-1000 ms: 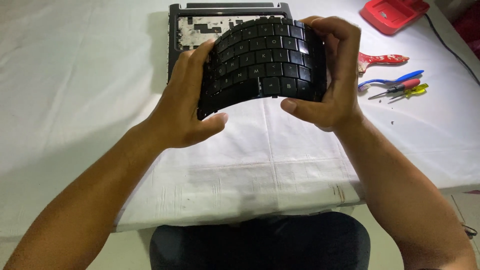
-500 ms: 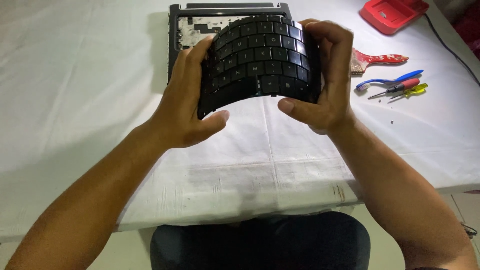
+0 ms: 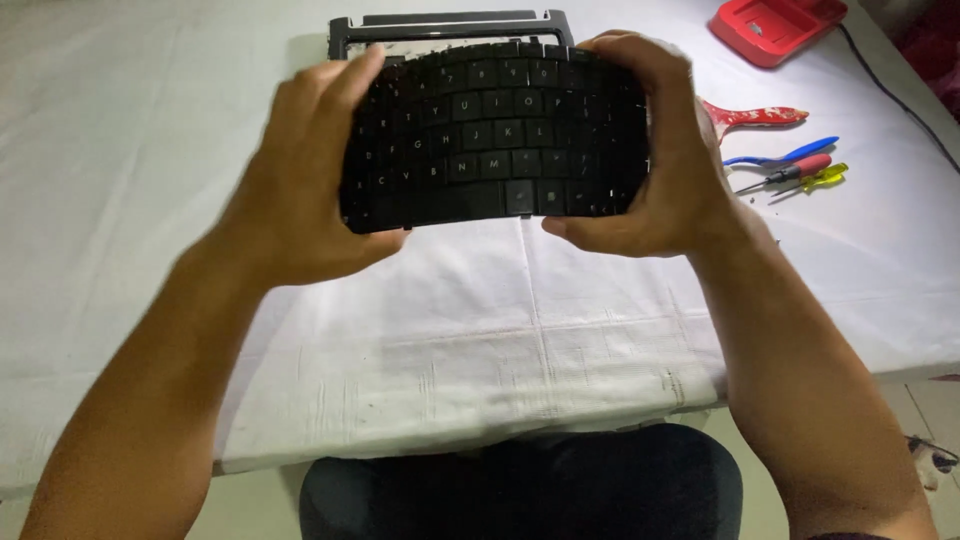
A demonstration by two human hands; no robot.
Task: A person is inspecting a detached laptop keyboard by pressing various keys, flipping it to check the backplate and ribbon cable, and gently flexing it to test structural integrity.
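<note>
White cloth (image 3: 150, 150) covers the table. Laptop shell (image 3: 450, 25) at the far edge (mostly hidden). Red tray (image 3: 775, 25) at the far right corner, black cable (image 3: 900, 95) beside it. Red-handled brush (image 3: 755, 115), blue tool (image 3: 790, 155), red screwdriver (image 3: 790, 173) and yellow screwdriver (image 3: 825, 178) near the right edge.

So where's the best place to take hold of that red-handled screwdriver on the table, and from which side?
Take the red-handled screwdriver by its thick red handle, coming from above. It lies flat on the white table cover, thin shaft pointing left. Blue-handled tool and yellow-handled tool lie close on either side, so a narrow grip fits best.
</note>
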